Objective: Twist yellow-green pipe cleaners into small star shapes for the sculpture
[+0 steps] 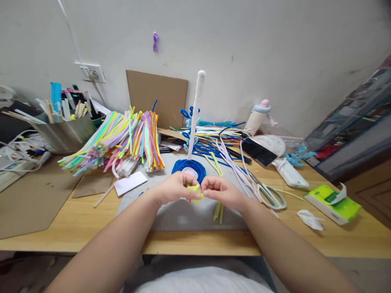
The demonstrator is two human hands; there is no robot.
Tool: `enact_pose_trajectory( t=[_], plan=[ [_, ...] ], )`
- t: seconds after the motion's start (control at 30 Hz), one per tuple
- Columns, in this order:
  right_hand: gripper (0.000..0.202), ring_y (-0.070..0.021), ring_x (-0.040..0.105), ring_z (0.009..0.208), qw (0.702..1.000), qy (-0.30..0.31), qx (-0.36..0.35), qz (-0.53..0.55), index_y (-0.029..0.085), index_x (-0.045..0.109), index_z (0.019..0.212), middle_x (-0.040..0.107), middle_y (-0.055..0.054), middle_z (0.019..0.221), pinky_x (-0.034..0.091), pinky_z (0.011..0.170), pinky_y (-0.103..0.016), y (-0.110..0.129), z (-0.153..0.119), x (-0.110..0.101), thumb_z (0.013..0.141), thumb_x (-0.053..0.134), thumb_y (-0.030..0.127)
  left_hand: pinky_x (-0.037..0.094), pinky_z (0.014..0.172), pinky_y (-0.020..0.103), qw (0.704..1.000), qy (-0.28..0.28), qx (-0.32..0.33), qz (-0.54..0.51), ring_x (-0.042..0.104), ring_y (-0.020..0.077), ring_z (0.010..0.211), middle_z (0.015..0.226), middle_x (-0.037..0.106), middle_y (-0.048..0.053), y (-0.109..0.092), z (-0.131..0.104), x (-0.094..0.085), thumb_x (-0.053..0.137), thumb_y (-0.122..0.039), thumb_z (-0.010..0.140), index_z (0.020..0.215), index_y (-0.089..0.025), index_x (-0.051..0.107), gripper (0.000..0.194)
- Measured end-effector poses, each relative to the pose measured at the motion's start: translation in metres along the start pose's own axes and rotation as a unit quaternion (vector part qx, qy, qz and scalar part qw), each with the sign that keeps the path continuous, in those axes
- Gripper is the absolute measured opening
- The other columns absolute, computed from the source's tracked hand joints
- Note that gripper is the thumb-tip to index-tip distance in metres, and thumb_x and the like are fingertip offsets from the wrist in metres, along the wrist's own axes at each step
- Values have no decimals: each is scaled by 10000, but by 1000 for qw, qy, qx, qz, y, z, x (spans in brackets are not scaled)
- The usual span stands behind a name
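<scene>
Between my two hands is a small bent piece of yellow pipe cleaner (195, 189). My left hand (177, 188) pinches it from the left, and my right hand (222, 191) has thumb and fingertips closed on its right side. Just behind them stands a white wrapped post (197, 110), upright on a round blue coiled base (200, 169) with a pale centre. Blue looped pipe-cleaner shapes (186, 134) show beside the post. Loose yellow-green pipe cleaners (218, 211) lie under and behind my right hand on the grey mat (180, 217).
Left stand a big bundle of coloured pipe cleaners (122, 142), a white card (130, 183) and a metal container (65, 134) of sticks. On the right are scissors (270, 195), a phone (259, 151), a white glue gun-like object (291, 173), a tissue pack (332, 203) and crumpled tissue (309, 219).
</scene>
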State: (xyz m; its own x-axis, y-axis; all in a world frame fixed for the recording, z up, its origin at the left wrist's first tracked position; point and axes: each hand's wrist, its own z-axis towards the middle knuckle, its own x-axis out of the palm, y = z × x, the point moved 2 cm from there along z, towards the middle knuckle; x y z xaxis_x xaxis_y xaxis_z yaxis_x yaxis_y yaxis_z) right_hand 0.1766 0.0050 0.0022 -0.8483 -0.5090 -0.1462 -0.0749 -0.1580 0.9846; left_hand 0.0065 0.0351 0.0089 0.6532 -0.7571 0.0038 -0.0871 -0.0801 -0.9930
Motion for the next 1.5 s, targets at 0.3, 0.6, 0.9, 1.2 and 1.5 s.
enact_pose_trajectory(
  t=[0.3,0.6,0.9,1.2,1.5],
  plan=[
    [248,-39,178,369,981,-83,5,177,214,493,814,319,113,473,129,379,-189,-6,5,11,715,651,377,455,575,225,971,3,7,-241,565,98,562,617,597,8,7,7,7,775,-244,591,680,-136,618,211],
    [264,-39,222,360,960,-239,-39,140,192,509,692,357,100,421,137,368,-194,-11,10,13,679,686,387,442,653,253,946,-167,92,-263,552,99,625,672,593,0,17,17,18,765,-250,607,701,-134,590,229],
    [274,-39,252,373,957,-277,-5,88,172,518,636,390,92,418,149,379,-193,-15,11,8,649,701,376,409,659,239,959,-236,155,-34,532,121,666,705,599,9,17,18,10,735,-277,629,719,-158,594,205],
    [262,-38,254,366,970,-232,40,64,162,535,645,435,81,418,143,377,-193,-17,13,1,665,688,373,408,734,284,918,-243,224,219,552,186,814,867,627,70,7,10,13,630,-230,736,792,-213,693,86],
    [267,-38,227,359,971,-219,29,95,170,536,677,373,102,409,140,382,-200,-19,15,3,676,685,391,410,704,288,926,-258,200,190,556,179,767,802,626,68,9,10,12,613,-265,753,759,-181,661,97]
  ],
)
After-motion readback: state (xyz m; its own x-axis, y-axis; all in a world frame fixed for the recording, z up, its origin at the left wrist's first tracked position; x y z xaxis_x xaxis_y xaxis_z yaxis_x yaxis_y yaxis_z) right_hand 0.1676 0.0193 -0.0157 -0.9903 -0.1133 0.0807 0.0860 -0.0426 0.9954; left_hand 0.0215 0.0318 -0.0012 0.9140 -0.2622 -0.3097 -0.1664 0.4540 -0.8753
